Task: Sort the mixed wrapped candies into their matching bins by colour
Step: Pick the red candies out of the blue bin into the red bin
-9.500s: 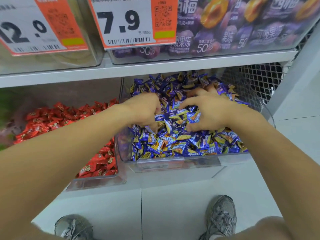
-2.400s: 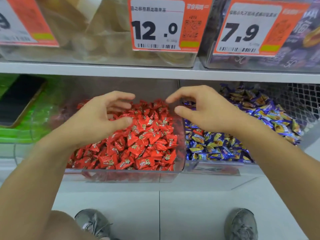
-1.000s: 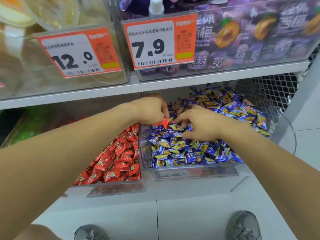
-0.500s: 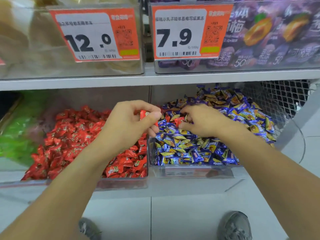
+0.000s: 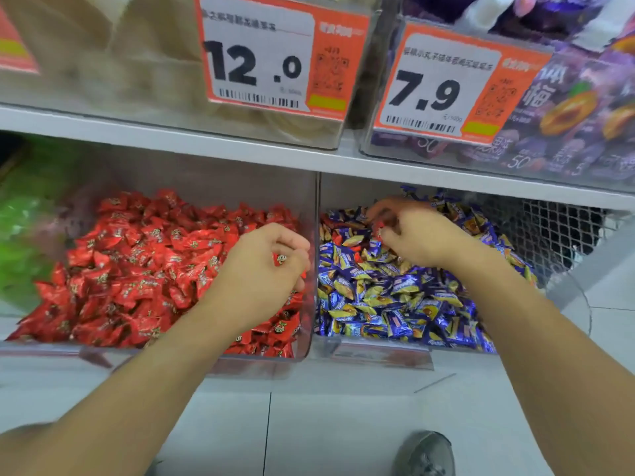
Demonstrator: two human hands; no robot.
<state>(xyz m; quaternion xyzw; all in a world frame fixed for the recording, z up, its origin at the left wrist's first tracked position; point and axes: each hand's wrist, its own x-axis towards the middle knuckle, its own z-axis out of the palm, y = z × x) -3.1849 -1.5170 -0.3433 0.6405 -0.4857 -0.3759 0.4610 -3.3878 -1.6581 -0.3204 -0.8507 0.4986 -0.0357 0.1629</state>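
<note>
Curled tight, the left hand (image 5: pixel 264 269) pinches a small red foil-wrapped candy (image 5: pixel 281 259) between thumb and fingertips, over the right edge of the clear plastic bin of red candies (image 5: pixel 154 269). Next door, the right hand (image 5: pixel 422 235) pinches another red stray (image 5: pixel 379 231) above the clear bin of blue-and-yellow wrapped candies (image 5: pixel 395 297). Best, I judge, to let the left one fall well inside the red heap, clear of the dividing wall (image 5: pixel 314 255), then carry the right one across.
</note>
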